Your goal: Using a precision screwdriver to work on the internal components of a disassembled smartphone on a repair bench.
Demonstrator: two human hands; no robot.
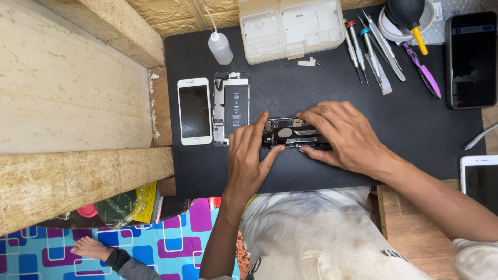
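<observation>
An opened phone body point(291, 135) with bare metal parts inside lies on the black work mat point(321, 93). My left hand point(249, 158) pinches its left end between thumb and fingers. My right hand point(342, 136) covers its right end, fingertips on the top edge and thumb under the lower edge. Just left of my hands lie a white phone screen point(194, 111) face up and an opened phone point(231, 108) showing its black battery.
A small squeeze bottle point(220, 46) and a clear parts box point(290, 28) stand at the mat's far edge. Screwdrivers and tweezers point(371, 49), a purple pry tool point(426, 72) and an air blower point(407, 15) lie far right. A dark phone point(472, 59) and a white phone point(480, 179) sit at right. Another person's foot point(91, 248) shows below left.
</observation>
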